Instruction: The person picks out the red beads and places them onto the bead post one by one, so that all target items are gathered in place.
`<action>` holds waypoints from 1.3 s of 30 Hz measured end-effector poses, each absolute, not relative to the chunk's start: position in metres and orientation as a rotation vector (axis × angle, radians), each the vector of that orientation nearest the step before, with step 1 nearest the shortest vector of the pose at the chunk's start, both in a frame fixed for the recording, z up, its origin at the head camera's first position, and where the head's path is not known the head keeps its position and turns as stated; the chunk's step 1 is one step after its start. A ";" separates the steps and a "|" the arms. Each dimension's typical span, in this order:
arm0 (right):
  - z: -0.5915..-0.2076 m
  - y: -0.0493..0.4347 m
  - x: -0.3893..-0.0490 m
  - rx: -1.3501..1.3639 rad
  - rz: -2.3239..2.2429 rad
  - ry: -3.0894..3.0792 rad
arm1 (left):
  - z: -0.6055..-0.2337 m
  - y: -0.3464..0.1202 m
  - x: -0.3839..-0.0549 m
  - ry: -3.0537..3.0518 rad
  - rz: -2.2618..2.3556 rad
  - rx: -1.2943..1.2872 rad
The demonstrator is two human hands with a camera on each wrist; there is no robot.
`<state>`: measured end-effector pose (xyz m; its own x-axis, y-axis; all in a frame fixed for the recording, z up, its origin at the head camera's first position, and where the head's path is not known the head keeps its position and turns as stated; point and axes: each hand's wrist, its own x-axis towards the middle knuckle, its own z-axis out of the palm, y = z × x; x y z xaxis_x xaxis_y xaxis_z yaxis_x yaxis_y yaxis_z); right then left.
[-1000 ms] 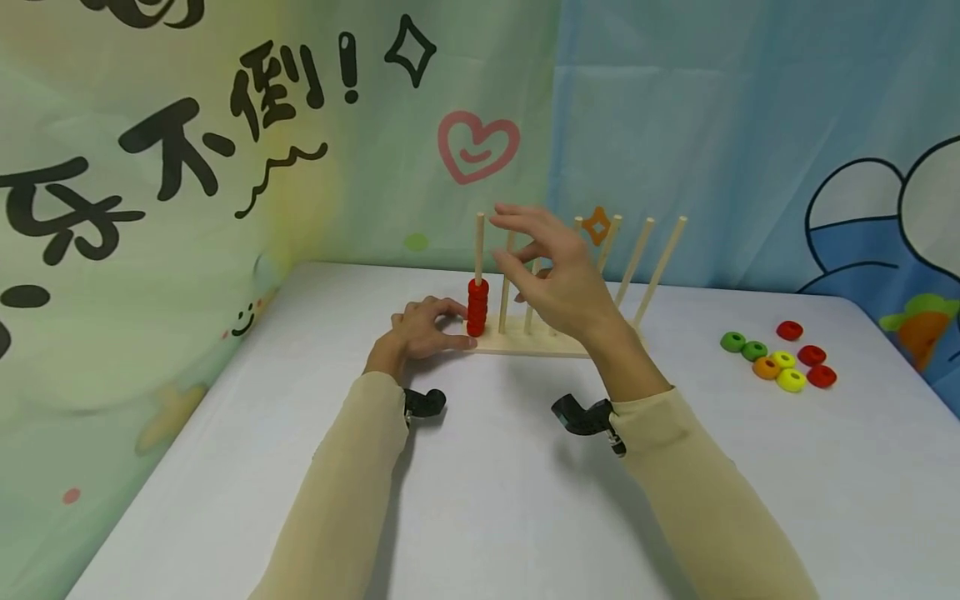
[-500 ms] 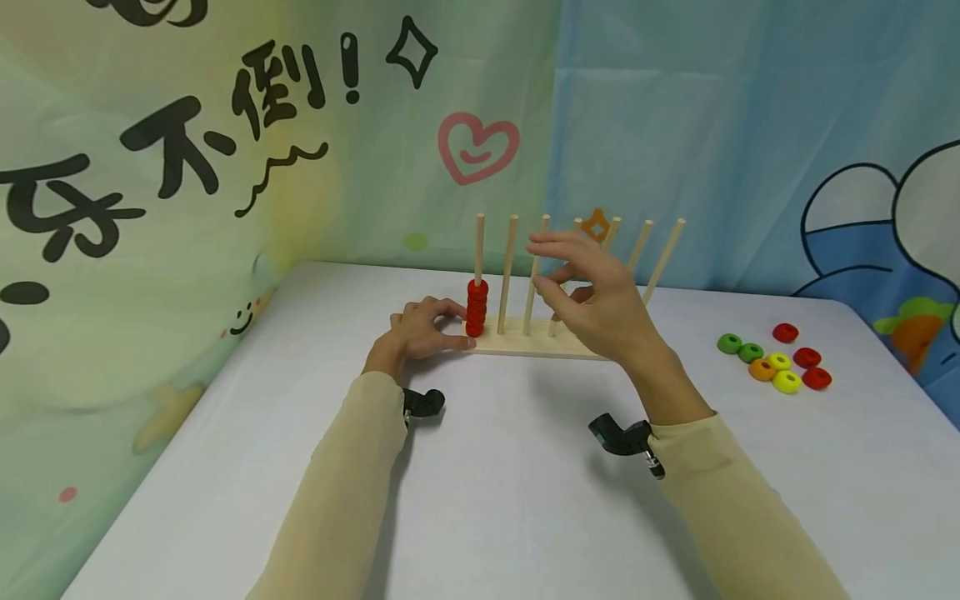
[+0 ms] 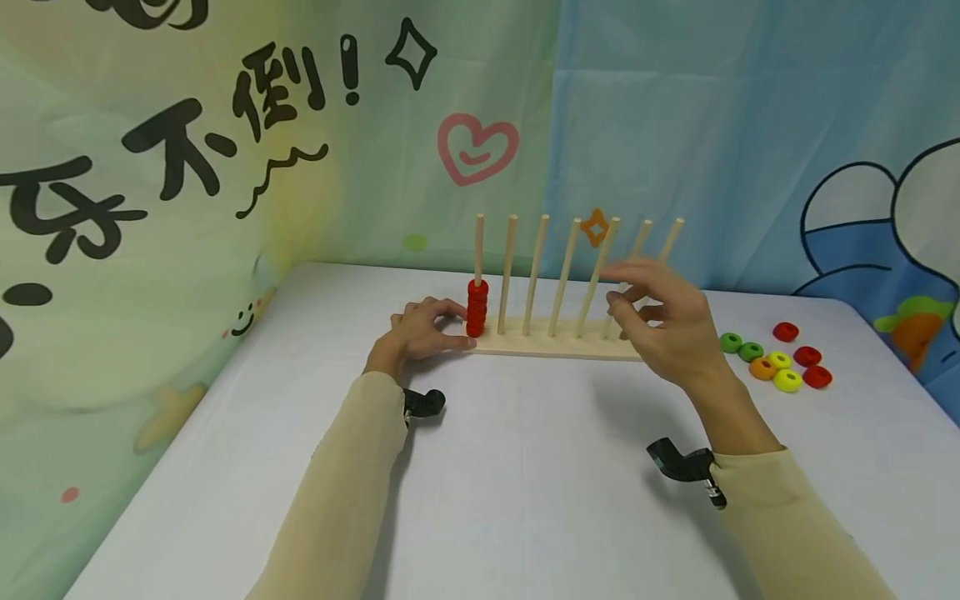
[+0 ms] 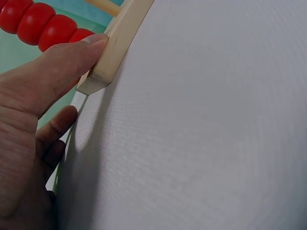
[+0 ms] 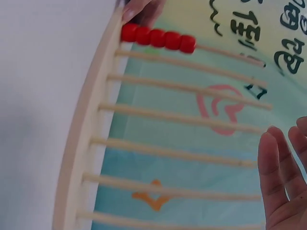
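On white table (image 3: 487, 483), wooden base (image 3: 540, 347) carries row of pegs (image 3: 535, 275); five red beads (image 3: 477, 308) stack on leftmost one. My left hand (image 3: 418, 330) grips base's left end, thumb on its front edge, beside stack. I see right hand (image 3: 667, 323) before rightmost pegs, fingers loosely bent, thumb apart from them; contact I cannot tell. Loose beads (image 3: 785, 363) lie beyond base's right end.

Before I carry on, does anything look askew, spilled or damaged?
Nothing stands out. The pegs fan out in the head view but run nearly parallel in the right wrist view, so that is probably lens distortion. The stacked red beads sit on the leftmost peg; the loose beads lie grouped on the table.
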<state>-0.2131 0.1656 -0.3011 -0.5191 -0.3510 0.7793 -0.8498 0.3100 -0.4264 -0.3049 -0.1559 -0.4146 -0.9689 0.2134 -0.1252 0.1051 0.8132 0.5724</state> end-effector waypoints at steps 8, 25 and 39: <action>-0.309 0.190 -0.210 0.923 1.083 -2.092 | -0.415 -0.156 -0.306 2.816 0.863 0.245; -0.323 0.230 -0.206 0.720 1.029 -2.211 | -0.415 -0.158 -0.306 2.818 0.875 0.255; -0.348 0.298 -0.222 0.583 0.935 -2.220 | -0.414 -0.154 -0.304 2.822 0.859 0.254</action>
<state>-0.2217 0.2977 -0.3479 -0.6893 -0.1445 0.7099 -0.6089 0.6467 -0.4595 -0.3044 -0.1542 -0.4142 -0.9690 0.2147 -0.1221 0.1102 0.8183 0.5642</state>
